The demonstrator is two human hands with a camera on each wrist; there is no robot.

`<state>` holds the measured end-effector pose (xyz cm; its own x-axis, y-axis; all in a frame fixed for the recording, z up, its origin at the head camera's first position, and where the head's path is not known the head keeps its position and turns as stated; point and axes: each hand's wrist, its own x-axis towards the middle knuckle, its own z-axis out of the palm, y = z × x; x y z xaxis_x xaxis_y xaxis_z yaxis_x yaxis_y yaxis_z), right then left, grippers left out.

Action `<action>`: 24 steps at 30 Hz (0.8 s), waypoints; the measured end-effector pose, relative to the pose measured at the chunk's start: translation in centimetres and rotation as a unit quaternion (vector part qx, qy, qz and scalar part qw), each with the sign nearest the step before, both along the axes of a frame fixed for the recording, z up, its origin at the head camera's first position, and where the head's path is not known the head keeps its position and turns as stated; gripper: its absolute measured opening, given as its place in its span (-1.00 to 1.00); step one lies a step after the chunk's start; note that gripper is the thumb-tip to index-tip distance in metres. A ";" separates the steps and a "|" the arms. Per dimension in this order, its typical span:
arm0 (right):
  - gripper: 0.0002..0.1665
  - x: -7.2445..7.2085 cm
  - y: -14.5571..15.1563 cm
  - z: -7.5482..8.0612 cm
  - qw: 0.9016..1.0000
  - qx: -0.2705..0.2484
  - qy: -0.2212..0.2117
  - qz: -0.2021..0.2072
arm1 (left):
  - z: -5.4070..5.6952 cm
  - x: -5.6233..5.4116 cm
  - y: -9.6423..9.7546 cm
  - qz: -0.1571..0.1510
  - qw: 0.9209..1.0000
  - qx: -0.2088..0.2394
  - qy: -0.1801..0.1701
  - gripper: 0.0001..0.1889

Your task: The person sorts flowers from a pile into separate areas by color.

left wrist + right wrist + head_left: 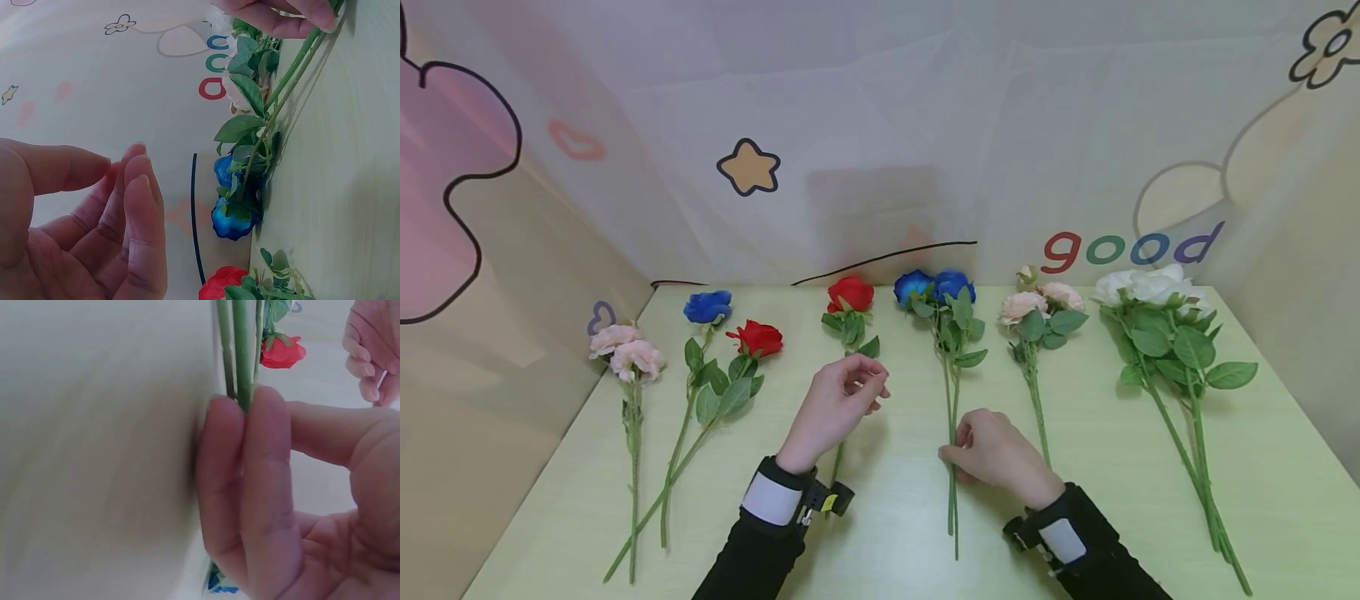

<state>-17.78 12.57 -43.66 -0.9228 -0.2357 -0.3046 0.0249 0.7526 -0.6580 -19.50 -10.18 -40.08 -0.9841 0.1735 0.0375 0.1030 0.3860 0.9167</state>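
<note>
Two blue roses lie side by side at the back middle of the table, their green stems running toward the front. My right hand pinches these stems low down, between thumb and fingers close over the tabletop. To the left, a single red rose lies with its stem partly hidden behind my left hand. That hand hovers above the stem with loosely bent fingers. In the left wrist view nothing shows between its thumb and fingertips.
On the left lie pale pink flowers, another blue rose and another red rose, with crossing stems. On the right are light pink flowers and a white bunch. A printed cloth hangs behind the table.
</note>
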 end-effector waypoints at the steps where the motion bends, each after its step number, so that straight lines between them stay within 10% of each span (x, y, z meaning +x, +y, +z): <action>1: -0.74 0.0 0.1 0.1 1.000 0.002 0.001 -0.002 | 0.0 0.0 0.0 0.000 1.000 -0.001 0.000 -0.87; 9: -0.77 -0.3 1.1 1.3 0.999 -0.013 0.039 0.000 | -0.1 0.0 0.0 0.006 1.000 -0.008 0.009 -0.88; 24: -0.81 -1.0 1.8 2.7 0.976 -0.198 0.087 0.022 | -0.1 0.4 0.6 0.020 0.995 -0.075 0.058 -0.88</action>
<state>-18.82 14.37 -40.95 -0.9392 -0.3429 -0.0210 -0.1397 0.4370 -0.8886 -19.10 -9.54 -40.17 -0.9811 0.1461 0.1272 0.1858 0.5238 0.8313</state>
